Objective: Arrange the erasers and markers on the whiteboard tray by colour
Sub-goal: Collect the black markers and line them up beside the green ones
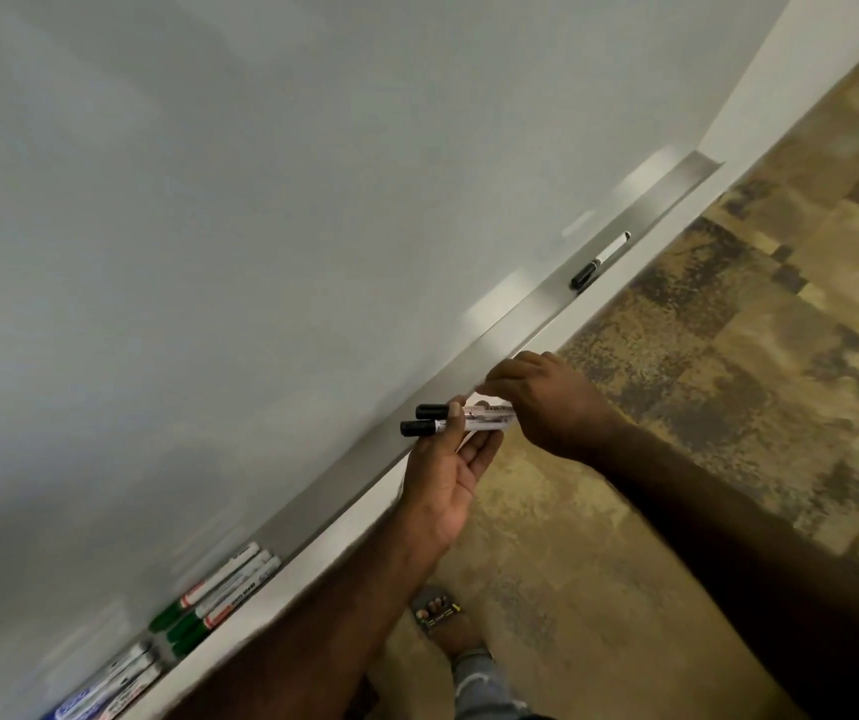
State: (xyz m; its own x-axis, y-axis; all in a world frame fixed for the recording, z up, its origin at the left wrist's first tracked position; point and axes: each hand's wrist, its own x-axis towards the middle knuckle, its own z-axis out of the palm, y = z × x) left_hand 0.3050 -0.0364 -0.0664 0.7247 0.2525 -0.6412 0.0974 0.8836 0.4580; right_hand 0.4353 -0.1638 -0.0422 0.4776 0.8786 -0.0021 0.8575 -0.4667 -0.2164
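A long metal whiteboard tray (515,324) runs diagonally from lower left to upper right. My left hand (448,470) grips two black-capped markers (438,420) just above the tray's middle, caps pointing left. My right hand (547,402) pinches the markers' back ends from the right. One more black-capped marker (600,261) lies alone in the tray further up to the right. Three green-capped markers (214,595) lie together in the tray at lower left. Below them sit several markers with blue labels (105,691), partly cut off by the frame edge. No eraser is visible.
The white board (261,200) fills the upper left. Mottled brown floor (728,407) spreads to the right. My sandalled foot (443,621) stands below the tray. The tray's right end (703,163) stops near the board's corner.
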